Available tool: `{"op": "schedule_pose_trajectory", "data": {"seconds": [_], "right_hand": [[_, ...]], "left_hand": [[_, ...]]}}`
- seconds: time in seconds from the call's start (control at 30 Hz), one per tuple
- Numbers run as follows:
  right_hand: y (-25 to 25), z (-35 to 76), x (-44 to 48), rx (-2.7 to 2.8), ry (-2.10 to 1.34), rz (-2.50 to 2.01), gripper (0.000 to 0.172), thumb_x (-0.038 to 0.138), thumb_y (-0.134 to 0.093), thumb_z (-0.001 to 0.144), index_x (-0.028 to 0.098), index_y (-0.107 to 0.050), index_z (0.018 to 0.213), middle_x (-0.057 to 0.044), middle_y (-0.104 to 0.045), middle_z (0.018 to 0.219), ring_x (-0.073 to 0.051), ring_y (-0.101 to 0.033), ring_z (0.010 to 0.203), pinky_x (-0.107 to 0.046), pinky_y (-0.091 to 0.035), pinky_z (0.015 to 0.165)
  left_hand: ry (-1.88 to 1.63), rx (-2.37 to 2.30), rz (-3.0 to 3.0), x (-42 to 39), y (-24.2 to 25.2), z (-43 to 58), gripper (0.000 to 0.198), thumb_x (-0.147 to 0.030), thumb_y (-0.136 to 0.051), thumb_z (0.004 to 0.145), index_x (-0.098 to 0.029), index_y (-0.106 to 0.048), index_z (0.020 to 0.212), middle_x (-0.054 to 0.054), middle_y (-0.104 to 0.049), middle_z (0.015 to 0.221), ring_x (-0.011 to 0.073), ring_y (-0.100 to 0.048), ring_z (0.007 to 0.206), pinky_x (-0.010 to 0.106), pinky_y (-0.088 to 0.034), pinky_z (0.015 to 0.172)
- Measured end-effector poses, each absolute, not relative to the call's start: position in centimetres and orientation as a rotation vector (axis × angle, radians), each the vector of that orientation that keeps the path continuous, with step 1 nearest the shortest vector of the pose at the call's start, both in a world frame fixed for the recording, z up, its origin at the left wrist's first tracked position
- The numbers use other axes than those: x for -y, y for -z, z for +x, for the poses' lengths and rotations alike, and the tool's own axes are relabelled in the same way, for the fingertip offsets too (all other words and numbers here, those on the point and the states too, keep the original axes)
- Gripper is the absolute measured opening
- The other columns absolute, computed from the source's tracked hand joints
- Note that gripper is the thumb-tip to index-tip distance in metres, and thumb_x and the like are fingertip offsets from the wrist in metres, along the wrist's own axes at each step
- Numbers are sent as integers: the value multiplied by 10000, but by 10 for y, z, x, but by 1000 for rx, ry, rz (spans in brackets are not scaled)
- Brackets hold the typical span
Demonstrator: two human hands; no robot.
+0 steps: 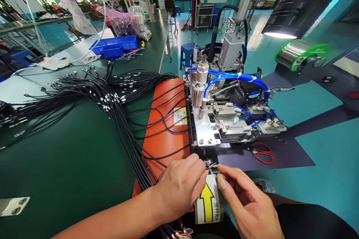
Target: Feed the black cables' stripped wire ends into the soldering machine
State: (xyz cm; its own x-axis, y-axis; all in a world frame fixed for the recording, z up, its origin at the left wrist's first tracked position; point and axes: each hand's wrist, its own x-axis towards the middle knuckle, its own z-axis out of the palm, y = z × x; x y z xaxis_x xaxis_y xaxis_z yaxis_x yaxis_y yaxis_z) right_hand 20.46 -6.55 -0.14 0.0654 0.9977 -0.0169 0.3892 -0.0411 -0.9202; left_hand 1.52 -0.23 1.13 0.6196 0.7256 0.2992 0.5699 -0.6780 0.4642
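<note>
My left hand [183, 185] is closed beside the machine's front end, its thumb and fingers curled round a black cable whose end is mostly hidden by the hand. Thin coloured wires [213, 165] fan out from that end toward the right. My right hand [248, 203] is at those wires, the index fingertip touching their tips and the thumb held a little apart below. Under both hands sits a white roller-shaped cover [209, 201] with a yellow arrow. More coloured wire ends [182, 231] hang at the bottom edge, below my left forearm.
A pneumatic machine [206, 123] with blue tubes stands ahead. Bundled black cables [120, 130] cross the green table [70, 171] and an orange cover [165, 119]. Red-handled scissors [263, 153] and a solder wire spool [298, 56] are right. A blue tray [114, 46] lies farther back; two people are beyond.
</note>
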Motion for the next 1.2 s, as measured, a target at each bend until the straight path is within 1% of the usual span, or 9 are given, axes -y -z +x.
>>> {"op": "schedule_pose_trajectory", "data": {"seconds": [0.2, 0.4, 0.57, 0.73, 0.83, 0.97, 1.07, 1.13, 1.2], "right_hand": [[6, 204, 66, 1590, -729, -1508, 252, 259, -572, 979, 257, -636, 1223, -32, -688, 1126, -119, -705, 898, -127, -570, 755], [12, 199, 71, 1822, -395, -1310, 416, 89, -552, 937, 165, -553, 1346, -116, -643, 1192, -179, -654, 1098, -234, -533, 970], [15, 197, 78, 1862, -430, -1252, 445, 56, -553, 918, 177, -550, 1346, -126, -642, 1175, -188, -669, 1043, -236, -565, 876], [9, 209, 67, 1374, -779, -1626, 233, 338, -632, 941, 233, -672, 1145, -58, -691, 1002, -152, -669, 790, -192, -549, 661], [6, 212, 56, 966, -1247, -1664, 388, 518, -662, 897, 204, -677, 1124, 4, -564, 691, -102, -471, 557, -196, -412, 479], [8, 210, 49, 701, -1544, -1480, 445, 543, -689, 874, 212, -658, 1169, 47, -431, 644, -81, -300, 551, -203, -261, 461], [7, 209, 45, 806, -1488, -1501, 425, 530, -692, 873, 227, -665, 1170, 17, -556, 731, -108, -431, 619, -218, -340, 520], [3, 210, 42, 959, -1424, -1510, 387, 526, -685, 877, 233, -680, 1130, -16, -643, 879, -155, -554, 788, -236, -436, 655], [-3, 211, 37, 1127, -1374, -1507, 335, 524, -659, 897, 237, -691, 1066, -27, -660, 985, -186, -583, 938, -251, -456, 790]], "left_hand": [[-690, -1035, 2591, 1, -9, 15, 216, -180, -440, 995, -172, -499, 787, 12, -495, 742, 141, -459, 626, 283, -343, 552], [-685, -1041, 2593, 1, -9, 15, 199, -175, -453, 991, -176, -496, 796, 1, -486, 747, 138, -455, 623, 289, -342, 548], [-670, -1047, 2562, 1, -9, 14, 197, -175, -447, 990, -169, -510, 804, 5, -494, 750, 138, -462, 632, 285, -350, 558], [-674, -1047, 2537, 1, -9, 14, 196, -184, -459, 985, -167, -518, 798, 8, -499, 745, 143, -466, 637, 290, -358, 563], [-692, -1041, 2521, 1, -10, 15, 198, -173, -454, 988, -160, -535, 808, 13, -506, 753, 143, -469, 644, 286, -370, 572], [-702, -1021, 2522, 1, -11, 15, 190, -162, -462, 983, -154, -550, 814, 18, -512, 759, 142, -471, 651, 282, -377, 581], [-702, -1008, 2536, 1, -11, 15, 195, -161, -464, 982, -151, -555, 810, 18, -508, 752, 142, -464, 649, 283, -367, 577], [-705, -1001, 2545, 1, -11, 14, 202, -168, -461, 986, -150, -560, 811, 19, -505, 749, 142, -458, 649, 284, -358, 575], [-708, -986, 2554, 1, -10, 14, 215, -175, -459, 991, -152, -559, 801, 18, -500, 746, 139, -446, 643, 287, -344, 570]]}}
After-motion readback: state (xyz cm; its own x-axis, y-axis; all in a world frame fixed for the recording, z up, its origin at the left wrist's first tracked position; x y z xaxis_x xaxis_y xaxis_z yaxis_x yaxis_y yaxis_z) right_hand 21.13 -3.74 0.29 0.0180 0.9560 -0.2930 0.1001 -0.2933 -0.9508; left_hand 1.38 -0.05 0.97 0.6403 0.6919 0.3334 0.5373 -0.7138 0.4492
